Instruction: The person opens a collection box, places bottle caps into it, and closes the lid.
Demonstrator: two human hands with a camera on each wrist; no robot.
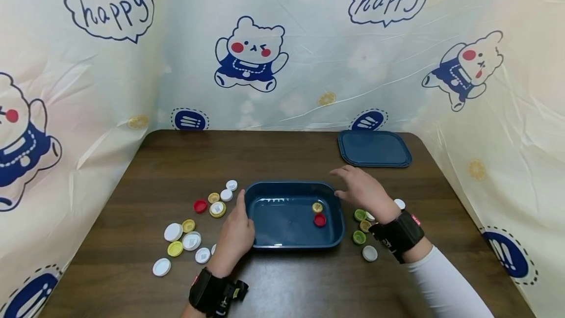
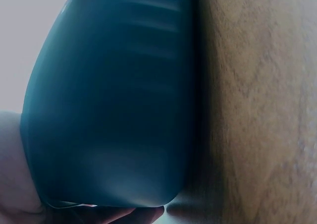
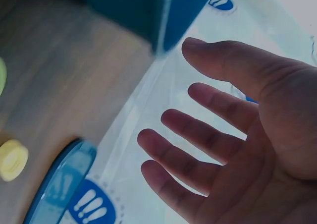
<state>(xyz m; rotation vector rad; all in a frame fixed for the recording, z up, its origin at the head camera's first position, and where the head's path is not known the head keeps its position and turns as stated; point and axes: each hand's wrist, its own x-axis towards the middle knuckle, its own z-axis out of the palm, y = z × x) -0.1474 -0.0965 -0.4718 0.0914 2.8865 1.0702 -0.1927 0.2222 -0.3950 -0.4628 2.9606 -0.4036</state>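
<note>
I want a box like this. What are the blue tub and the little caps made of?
The blue tub looks like glossy moulded plastic: light glints on its floor and its corners are rounded. The caps seem plastic too, smooth and brightly coloured.

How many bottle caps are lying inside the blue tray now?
2. A yellow cap and a red cap lie side by side near the right wall of the blue tray. The tray's inside is in full view.

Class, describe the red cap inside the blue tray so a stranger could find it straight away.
Start at the dark blue tray in the middle of the brown table. Two caps lie inside near its right wall; the red cap is the nearer one, touching a smaller yellow cap. The only other red one lies outside, left of the tray.
</note>
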